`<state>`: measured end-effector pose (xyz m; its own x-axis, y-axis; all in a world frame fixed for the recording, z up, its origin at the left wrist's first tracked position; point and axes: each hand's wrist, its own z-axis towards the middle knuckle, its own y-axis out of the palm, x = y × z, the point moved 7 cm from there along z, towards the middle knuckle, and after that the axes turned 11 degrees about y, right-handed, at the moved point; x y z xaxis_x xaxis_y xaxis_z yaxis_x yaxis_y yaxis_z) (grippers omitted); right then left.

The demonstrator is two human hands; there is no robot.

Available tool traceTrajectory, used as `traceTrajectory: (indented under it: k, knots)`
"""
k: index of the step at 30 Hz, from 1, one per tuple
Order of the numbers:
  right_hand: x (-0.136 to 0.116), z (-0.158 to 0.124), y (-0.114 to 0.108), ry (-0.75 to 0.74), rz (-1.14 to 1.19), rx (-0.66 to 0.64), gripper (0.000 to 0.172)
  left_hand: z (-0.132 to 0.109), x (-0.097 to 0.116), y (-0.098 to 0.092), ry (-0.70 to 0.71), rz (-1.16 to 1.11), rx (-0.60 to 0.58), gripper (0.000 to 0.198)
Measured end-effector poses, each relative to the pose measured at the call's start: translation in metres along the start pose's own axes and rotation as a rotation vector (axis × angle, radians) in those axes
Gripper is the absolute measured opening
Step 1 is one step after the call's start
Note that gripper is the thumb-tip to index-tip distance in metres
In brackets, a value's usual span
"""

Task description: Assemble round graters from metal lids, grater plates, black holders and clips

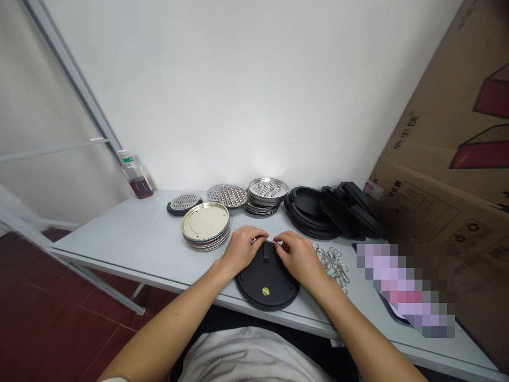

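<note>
Black disc: round, matte, with a green dot and a short raised tab, lying flat on the worktop at lower middle of the frame.
Left hand: grip clenched on a thin metal strip at the disc's top edge.
Right hand: grip clenched on the same strip.
Beside: loose metal rings just right; stacked tin lids left.

White wall above red tile floor

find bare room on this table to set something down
Widest bare patch: tabletop left of the stacked metal lids. A narrow strip lies right of the metal clips. Crowded along the back, and where left hand and right hand meet over the black disc.
</note>
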<state>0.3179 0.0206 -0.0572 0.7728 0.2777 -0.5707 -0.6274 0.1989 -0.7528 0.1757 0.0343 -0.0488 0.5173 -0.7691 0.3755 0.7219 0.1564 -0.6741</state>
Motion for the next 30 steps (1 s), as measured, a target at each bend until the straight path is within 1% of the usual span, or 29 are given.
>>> traceTrajectory:
  k: [9, 16, 21, 30]
  knots:
    - [-0.001, 0.01, 0.005, 0.042, -0.052, -0.055, 0.022, -0.006, -0.001, -0.001, -0.036, -0.013, -0.004, 0.02]
    - [0.0, 0.01, 0.012, 0.02, -0.041, -0.028, 0.022, -0.007, -0.007, -0.002, -0.072, -0.035, 0.034, 0.02]
    - [0.001, 0.005, 0.013, -0.018, -0.013, 0.002, 0.027, -0.007, -0.006, -0.003, -0.07, -0.047, 0.036, 0.021]
    - [-0.001, 0.002, 0.015, -0.071, -0.038, 0.013, 0.027, -0.008, -0.008, -0.003, -0.083, -0.051, 0.036, 0.019]
